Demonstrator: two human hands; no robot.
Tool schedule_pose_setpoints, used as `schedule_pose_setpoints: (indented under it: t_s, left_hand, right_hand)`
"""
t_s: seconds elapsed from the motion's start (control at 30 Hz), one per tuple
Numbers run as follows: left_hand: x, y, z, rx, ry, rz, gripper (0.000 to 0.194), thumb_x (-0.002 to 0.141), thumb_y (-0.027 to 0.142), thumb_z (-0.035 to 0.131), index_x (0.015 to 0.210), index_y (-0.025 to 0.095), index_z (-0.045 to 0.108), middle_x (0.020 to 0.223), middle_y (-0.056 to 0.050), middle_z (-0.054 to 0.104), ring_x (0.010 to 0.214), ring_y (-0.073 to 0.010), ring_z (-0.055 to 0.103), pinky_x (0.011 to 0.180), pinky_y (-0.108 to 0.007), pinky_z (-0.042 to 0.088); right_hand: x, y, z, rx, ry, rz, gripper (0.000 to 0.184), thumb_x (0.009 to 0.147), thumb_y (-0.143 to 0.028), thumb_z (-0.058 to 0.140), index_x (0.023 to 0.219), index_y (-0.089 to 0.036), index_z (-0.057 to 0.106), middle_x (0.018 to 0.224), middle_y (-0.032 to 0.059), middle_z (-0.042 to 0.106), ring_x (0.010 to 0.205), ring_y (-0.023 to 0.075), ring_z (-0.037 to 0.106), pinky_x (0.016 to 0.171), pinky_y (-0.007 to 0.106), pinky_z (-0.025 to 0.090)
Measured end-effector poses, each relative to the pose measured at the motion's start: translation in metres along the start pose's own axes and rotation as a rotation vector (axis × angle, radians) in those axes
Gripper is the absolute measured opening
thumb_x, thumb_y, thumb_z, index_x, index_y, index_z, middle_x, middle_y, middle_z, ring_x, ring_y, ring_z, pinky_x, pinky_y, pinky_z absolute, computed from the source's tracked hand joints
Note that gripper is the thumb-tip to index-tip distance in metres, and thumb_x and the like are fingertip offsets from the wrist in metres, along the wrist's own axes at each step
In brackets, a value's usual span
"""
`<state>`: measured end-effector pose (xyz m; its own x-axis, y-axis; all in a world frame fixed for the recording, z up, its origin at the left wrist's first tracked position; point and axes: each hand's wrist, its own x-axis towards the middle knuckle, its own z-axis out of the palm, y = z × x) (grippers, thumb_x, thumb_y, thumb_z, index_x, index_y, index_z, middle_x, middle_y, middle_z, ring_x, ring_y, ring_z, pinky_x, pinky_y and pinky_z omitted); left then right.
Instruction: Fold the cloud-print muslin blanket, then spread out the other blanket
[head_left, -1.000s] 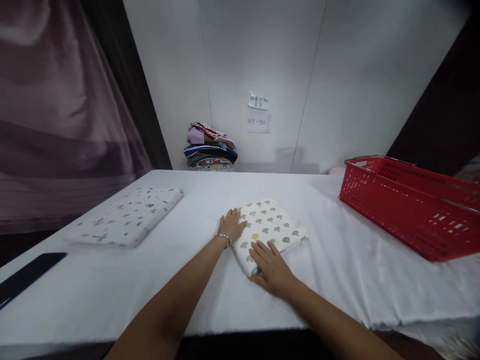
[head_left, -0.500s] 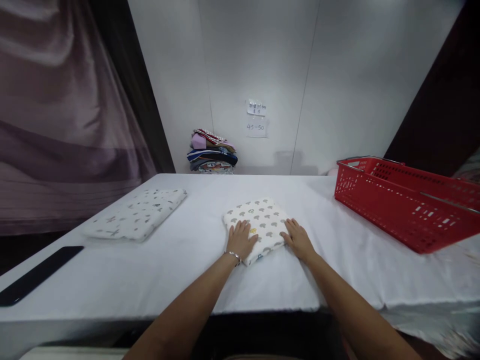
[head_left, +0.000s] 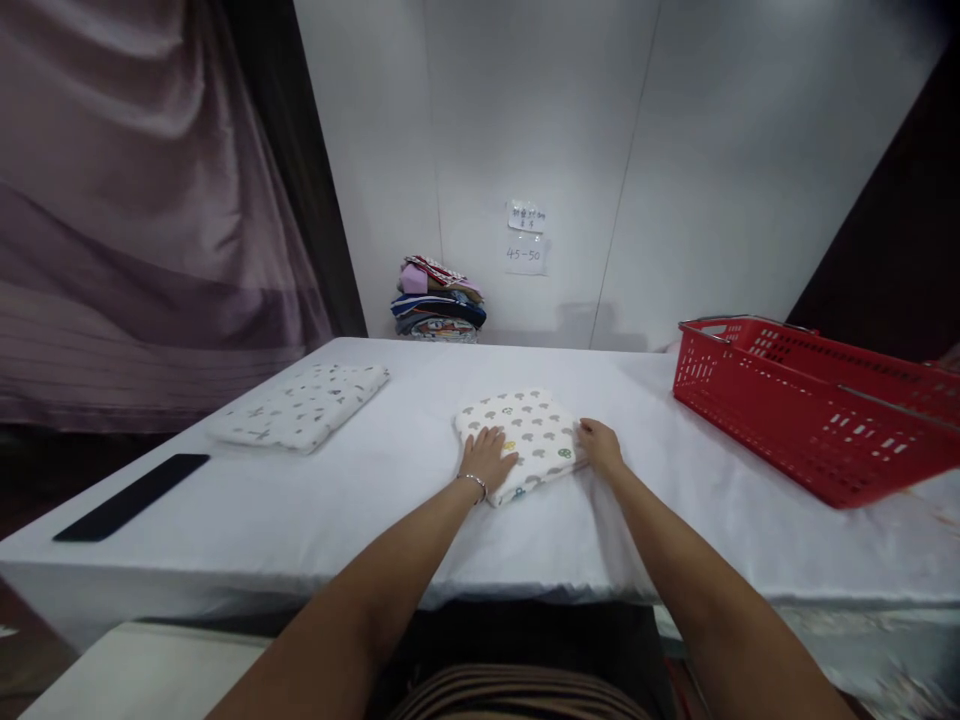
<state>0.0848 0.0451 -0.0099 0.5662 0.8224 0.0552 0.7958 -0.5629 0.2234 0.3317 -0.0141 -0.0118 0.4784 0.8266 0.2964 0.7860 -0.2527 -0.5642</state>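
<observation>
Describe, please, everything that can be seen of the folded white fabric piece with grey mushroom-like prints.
The folded white fabric piece with grey mushroom-like prints looks soft. A few prints differ: one yellow, one green, one bluish at the near edge. It lies flat, turned at an angle, on the table covered with white cloth. The left grip, a bare hand, rests palm-down on its near left part; the right grip, also bare, is at its right corner, whether pinching is unclear.

A silvery bracelet circles the left wrist, forearms bare, with a striped garment, seemingly brown and black
</observation>
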Motion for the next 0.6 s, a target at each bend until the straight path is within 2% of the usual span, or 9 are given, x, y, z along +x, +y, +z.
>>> schedule_pose_setpoints:
  t_s: [0.1,0.17,0.4,0.6]
  left_hand:
    - [0.001,-0.002,0.003,0.007,0.022,0.004,0.059,0.086,0.052,0.025,0.135,0.02,0.032,0.147,-0.003,0.023,0.136,-0.0227,0.012,0.11,-0.046,0.01]
    - [0.001,-0.003,0.005,0.0,0.035,0.007,0.058,0.086,0.052,0.026,0.135,0.021,0.033,0.147,-0.003,0.024,0.136,-0.0224,0.012,0.11,-0.046,0.01]
    - [-0.002,-0.004,0.007,-0.049,0.086,0.011,0.056,0.087,0.05,0.029,0.133,0.021,0.036,0.146,-0.002,0.026,0.136,-0.0214,0.014,0.111,-0.045,0.01]
    - [-0.003,-0.007,0.012,-0.065,0.156,0.031,0.051,0.088,0.049,0.03,0.132,0.023,0.038,0.145,-0.001,0.029,0.135,-0.0206,0.017,0.111,-0.045,0.012]
  right_hand:
    - [0.01,-0.008,0.0,-0.073,-0.016,0.033,0.022,0.076,-0.031,0.05,0.084,-0.019,0.067,0.086,0.005,0.065,0.079,0.0179,0.057,0.066,0.026,0.038]
    - [0.016,-0.011,0.003,-0.118,-0.019,0.063,0.019,0.074,-0.032,0.054,0.079,-0.018,0.067,0.086,0.0063,0.064,0.078,0.0185,0.056,0.064,0.026,0.035]
    - [0.019,-0.014,0.011,-0.177,0.01,0.114,0.011,0.075,-0.028,0.055,0.075,-0.02,0.063,0.084,0.004,0.064,0.08,0.0172,0.055,0.066,0.026,0.033]
    - [0.016,-0.014,0.013,-0.16,0.082,0.12,0.016,0.081,-0.028,0.047,0.083,-0.019,0.06,0.087,0.0038,0.063,0.083,0.0174,0.054,0.071,0.027,0.033]
